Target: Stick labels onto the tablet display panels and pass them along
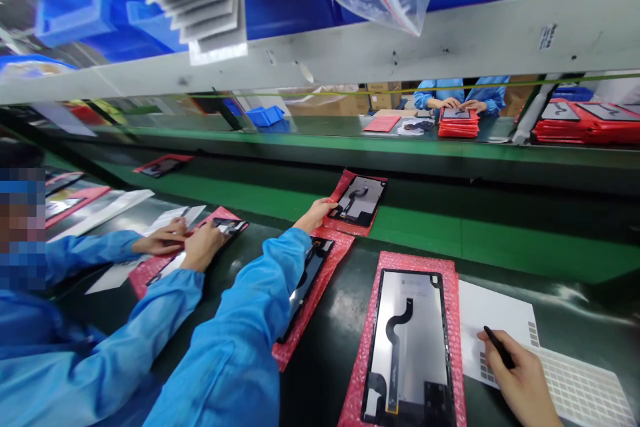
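My left hand (pixel 316 213), at the end of a stretched blue sleeve, grips the near left corner of a tablet screen panel (pixel 367 195) with its pink bubble wrap, over the edge of the green belt. In my right hand (pixel 523 373) is a slim black pen-like tool (pixel 499 347), its exact kind unclear. That hand rests over a white sheet with small grey squares (pixel 500 310). Between my hands a larger screen panel (pixel 417 347) lies on pink bubble wrap (pixel 367 320), its black S-shaped ribbon cable uppermost. Another panel (pixel 315 267) lies partly under my left forearm.
At left, a co-worker's hands (pixel 203 243) work on a wrapped panel. Across the green belt (pixel 500 233), another person's hands (pixel 457 105) touch a stack of red-wrapped panels (pixel 459 125). A shelf beam (pixel 350 53) with blue bins crosses overhead. A sticker sheet (pixel 583 380) lies at right.
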`<state>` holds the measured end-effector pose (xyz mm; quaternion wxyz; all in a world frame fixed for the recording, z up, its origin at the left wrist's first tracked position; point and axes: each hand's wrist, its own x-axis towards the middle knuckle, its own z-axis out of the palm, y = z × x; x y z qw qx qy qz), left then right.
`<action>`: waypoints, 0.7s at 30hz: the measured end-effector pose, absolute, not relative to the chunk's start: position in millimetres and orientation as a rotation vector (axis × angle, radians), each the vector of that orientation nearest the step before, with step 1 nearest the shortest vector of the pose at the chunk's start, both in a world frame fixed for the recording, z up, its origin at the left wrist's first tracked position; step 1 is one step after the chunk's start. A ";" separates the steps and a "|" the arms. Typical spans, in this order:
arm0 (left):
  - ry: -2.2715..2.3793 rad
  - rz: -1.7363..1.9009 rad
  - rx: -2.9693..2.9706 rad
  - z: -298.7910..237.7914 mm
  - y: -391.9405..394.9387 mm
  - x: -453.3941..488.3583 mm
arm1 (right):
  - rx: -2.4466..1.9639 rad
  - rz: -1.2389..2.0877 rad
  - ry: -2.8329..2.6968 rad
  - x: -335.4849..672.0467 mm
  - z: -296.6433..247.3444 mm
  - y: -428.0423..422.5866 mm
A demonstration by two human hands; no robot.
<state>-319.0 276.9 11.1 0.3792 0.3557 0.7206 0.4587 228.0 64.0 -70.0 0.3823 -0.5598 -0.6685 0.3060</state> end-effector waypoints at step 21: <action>0.798 0.511 2.670 28.1 86.7 -33.8 | -1.549 1.089 -1.173 248.1 -11.0 67.1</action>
